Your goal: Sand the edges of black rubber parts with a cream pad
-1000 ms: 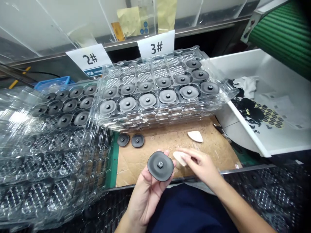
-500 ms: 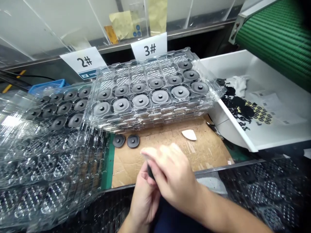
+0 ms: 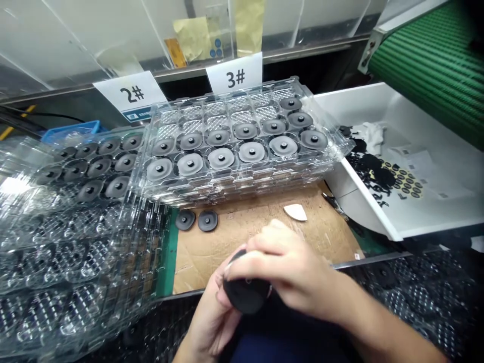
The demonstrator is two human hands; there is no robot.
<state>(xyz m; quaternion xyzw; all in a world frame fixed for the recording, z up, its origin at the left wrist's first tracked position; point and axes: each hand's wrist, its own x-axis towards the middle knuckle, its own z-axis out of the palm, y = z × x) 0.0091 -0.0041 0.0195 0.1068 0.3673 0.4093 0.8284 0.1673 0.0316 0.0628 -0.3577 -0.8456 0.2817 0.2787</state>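
A round black disc-shaped part (image 3: 247,295) is held between both hands over the front edge of the work surface. My left hand (image 3: 217,307) grips it from the left and below. Above it, my right hand (image 3: 291,267) is closed, its thumb and fingers on the disc's upper side and rim; whether a small piece is pinched there is hidden. Two similar black discs, a left one (image 3: 185,220) and a right one (image 3: 207,221), lie on the cardboard (image 3: 245,227). A white wedge-shaped piece (image 3: 296,212) rests to their right.
A stack of clear trays (image 3: 242,174) with several grey discs stands behind the cardboard. More clear trays (image 3: 86,217) fill the left. A white bin (image 3: 446,201) holds black scraps and a yellow sticker sheet. Above it runs a green conveyor belt (image 3: 427,60).
The black disc has turned from nearly edge-on so its broad face now shows. My right hand has shifted slightly right, its fingers now over the disc.
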